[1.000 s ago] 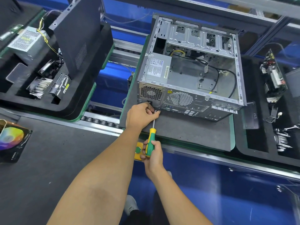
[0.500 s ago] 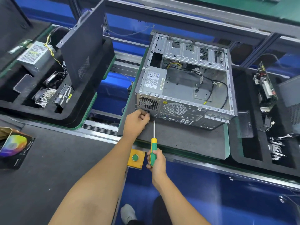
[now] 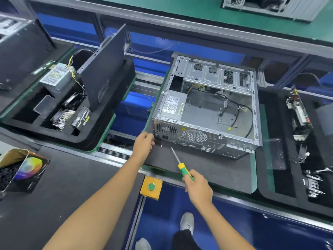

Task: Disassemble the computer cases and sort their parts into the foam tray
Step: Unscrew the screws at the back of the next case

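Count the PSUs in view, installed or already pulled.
2. One power supply sits installed in the near-left corner of the open case. A second power supply lies in the left foam tray. The right-hand tray and blurred edges may hide more.

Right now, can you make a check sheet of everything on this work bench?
Surface: grey mat under the case, a small screw lying on it.
Job's things: open case, power supply still inside; left foam tray holds another supply, a side panel and parts; right foam tray holds boards and parts.
Clutter: colour-wheel box at left.
Grippers: left hand at the case's rear corner, grip unclear; right hand holds a screwdriver, tip off the case.
Cables: black cables loose inside the case.
Surroundings: yellow button box, conveyor rollers, blue floor.
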The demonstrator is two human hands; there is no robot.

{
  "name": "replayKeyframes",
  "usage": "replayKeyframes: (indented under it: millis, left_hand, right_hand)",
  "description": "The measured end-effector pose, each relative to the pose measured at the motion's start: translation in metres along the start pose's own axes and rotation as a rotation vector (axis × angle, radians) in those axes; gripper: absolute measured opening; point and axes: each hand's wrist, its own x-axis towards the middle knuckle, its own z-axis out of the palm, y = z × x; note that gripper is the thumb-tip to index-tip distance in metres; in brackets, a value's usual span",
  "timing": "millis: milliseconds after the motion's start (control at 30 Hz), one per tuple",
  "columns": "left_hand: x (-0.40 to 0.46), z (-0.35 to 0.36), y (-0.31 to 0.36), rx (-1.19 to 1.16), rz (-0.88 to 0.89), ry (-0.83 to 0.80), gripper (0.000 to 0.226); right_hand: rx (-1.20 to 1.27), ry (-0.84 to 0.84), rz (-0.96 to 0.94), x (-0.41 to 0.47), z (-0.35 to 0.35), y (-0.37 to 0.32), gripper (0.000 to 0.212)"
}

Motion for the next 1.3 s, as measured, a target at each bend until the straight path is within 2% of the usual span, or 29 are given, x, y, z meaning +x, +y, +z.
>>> replayKeyframes:
  millis: [67, 167, 267, 333, 433, 567, 633, 733, 900, 967, 1033, 1133, 1233, 1300]
  left_hand:
    - [-0.003, 0.000, 0.002, 0.173, 0.068, -0.055, 0.015]
    - [-0.010, 0.004, 0.003, 0.456, 0.181, -0.121, 0.035]
    - [-0.016, 0.014, 0.001, 0.589, 0.217, -0.046, 0.041]
    - [-0.019, 0.021, -0.001, 0.604, 0.237, 0.041, 0.033]
    - [-0.022, 0.029, -0.003, 0.674, 0.263, 0.068, 0.021]
    - [-0.022, 0.035, 0.005, 0.824, 0.204, 0.031, 0.030]
    - [-0.020, 0.036, 0.011, 0.829, 0.177, -0.003, 0.032]
    - [-0.019, 0.036, 0.020, 0.791, 0.078, -0.095, 0.022]
    - [-0.027, 0.051, 0.034, 0.569, -0.098, -0.239, 0.013]
    - [-0.037, 0.060, 0.043, 0.456, -0.118, -0.263, 0.008]
    - [-0.052, 0.066, 0.054, 0.390, -0.145, -0.321, 0.008]
    - [-0.077, 0.071, 0.084, 0.508, -0.104, -0.602, 0.019]
    - [-0.097, 0.072, 0.129, 0.684, -0.017, -0.795, 0.014]
    - [-0.105, 0.080, 0.161, 0.738, 0.093, -0.782, 0.012]
  right_hand:
    - [-0.123, 0.060, -0.056, 0.006, -0.008, 0.000, 0.029]
    - [-0.242, 0.086, -0.119, 0.020, -0.028, -0.003, 0.017]
    - [-0.297, 0.097, -0.156, 0.038, -0.045, -0.006, 0.014]
    - [-0.244, 0.140, -0.138, 0.047, -0.053, -0.005, 0.020]
    - [-0.108, 0.249, -0.042, 0.054, -0.053, -0.002, 0.035]
    - [0.070, 0.390, 0.035, 0.054, -0.045, -0.002, 0.044]
    - [0.075, 0.405, 0.054, 0.054, -0.047, -0.004, 0.047]
    - [0.021, 0.419, 0.009, 0.053, -0.055, -0.001, 0.048]
    - [-0.066, 0.452, -0.220, 0.047, -0.063, 0.006, 0.043]
    - [-0.058, 0.395, -0.334, 0.045, -0.065, 0.009, 0.039]
    - [0.105, 0.248, -0.440, 0.040, -0.069, 0.009, 0.033]
    - [0.422, 0.005, -0.578, 0.026, -0.080, -0.003, 0.029]
    - [0.633, 0.000, -0.684, 0.015, -0.097, -0.025, 0.033]
    - [0.844, 0.035, -0.581, 0.010, -0.116, -0.046, 0.030]
